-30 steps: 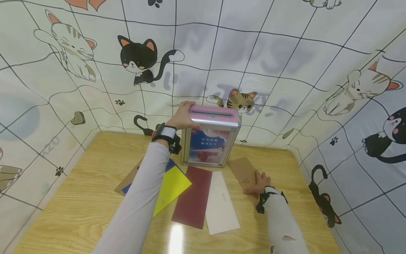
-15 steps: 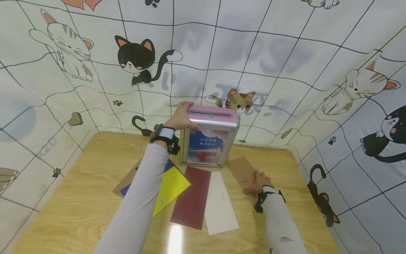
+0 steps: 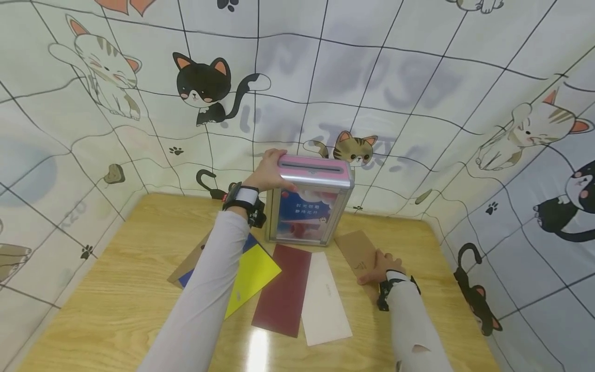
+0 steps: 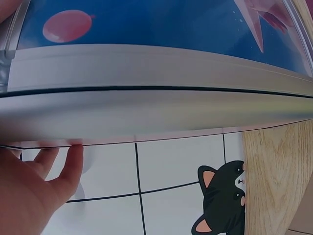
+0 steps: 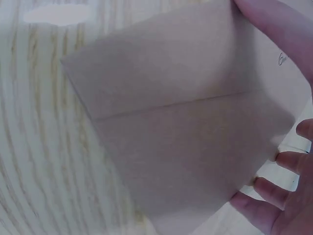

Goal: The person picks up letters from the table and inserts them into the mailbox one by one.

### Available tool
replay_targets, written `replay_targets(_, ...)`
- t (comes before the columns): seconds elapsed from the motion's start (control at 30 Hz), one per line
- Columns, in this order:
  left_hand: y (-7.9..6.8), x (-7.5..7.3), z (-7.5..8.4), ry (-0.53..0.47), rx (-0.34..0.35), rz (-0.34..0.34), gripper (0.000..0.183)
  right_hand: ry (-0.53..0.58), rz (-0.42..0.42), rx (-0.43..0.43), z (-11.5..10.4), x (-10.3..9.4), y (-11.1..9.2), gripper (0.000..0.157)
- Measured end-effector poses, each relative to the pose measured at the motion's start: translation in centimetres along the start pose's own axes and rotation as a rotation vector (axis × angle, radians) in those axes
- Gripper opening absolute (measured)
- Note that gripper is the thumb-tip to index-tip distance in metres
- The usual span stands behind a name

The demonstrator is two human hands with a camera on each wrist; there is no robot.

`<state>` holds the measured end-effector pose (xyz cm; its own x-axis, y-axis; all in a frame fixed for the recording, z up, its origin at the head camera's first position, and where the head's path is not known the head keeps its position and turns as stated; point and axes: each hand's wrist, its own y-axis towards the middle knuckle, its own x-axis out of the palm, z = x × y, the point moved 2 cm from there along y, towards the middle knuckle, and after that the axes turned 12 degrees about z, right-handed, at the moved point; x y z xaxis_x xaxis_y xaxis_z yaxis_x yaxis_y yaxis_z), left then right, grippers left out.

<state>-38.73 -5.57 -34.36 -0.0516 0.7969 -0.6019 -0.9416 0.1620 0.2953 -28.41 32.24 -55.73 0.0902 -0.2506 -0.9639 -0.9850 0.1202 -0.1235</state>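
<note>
A pink-topped box (image 3: 316,201) with a silver frame and a slot in its lid stands upright at the back of the table. My left hand (image 3: 268,171) grips its upper left corner, thumb on the front and fingers behind, as the left wrist view also shows. At the right lies a brown kraft envelope (image 3: 355,250) with small handwriting on it. My right hand (image 3: 382,267) holds it across its width, thumb at one long edge and fingertips (image 5: 237,198) at the other. The right wrist view shows the envelope's seam and near end close over the wood.
A white envelope (image 3: 325,305) and a dark red envelope (image 3: 283,289) lie side by side before the box. Left of them, a yellow envelope (image 3: 253,274) overlaps blue and brown ones, partly hidden by my left sleeve. A cat-print curtain (image 3: 288,93) surrounds the wooden table (image 3: 116,289).
The fingers of my right hand have shifted very slightly to the right at the brown envelope's edge. My left hand and the box stay where they were.
</note>
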Motion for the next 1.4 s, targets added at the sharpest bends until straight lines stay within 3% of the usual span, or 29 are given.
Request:
replay_targets(0.23,0.0,0.4,-0.1,0.01,0.004,-0.001,0.111,0.014,-0.008,0.038,0.9,0.1,0.5,0.122)
replay_targets(0.33,0.0,0.3,0.0,0.012,0.001,-0.003,0.11,0.007,-0.006,0.038,1.4,-0.3,0.8,0.105)
replay_targets(0.63,-0.3,0.0,0.3,0.009,0.003,-0.007,0.11,0.139,-0.089,0.066,2.3,-1.9,0.7,0.058)
replay_targets(0.93,-0.2,0.0,0.2,0.006,-0.003,0.001,0.111,0.096,-0.078,0.09,1.9,-5.1,0.2,0.04)
replay_targets(1.1,0.0,0.2,0.1,0.004,-0.004,0.0,0.112,0.057,-0.074,0.05,2.4,-5.7,0.4,0.038)
replay_targets(1.23,0.2,0.2,0.2,-0.013,0.004,-0.004,0.113,0.026,-0.084,0.05,4.3,-4.5,2.5,0.04)
replay_targets(1.4,0.0,0.2,0.1,-0.016,0.002,-0.007,0.112,0.035,0.063,-0.081,11.4,2.2,8.7,0.02)
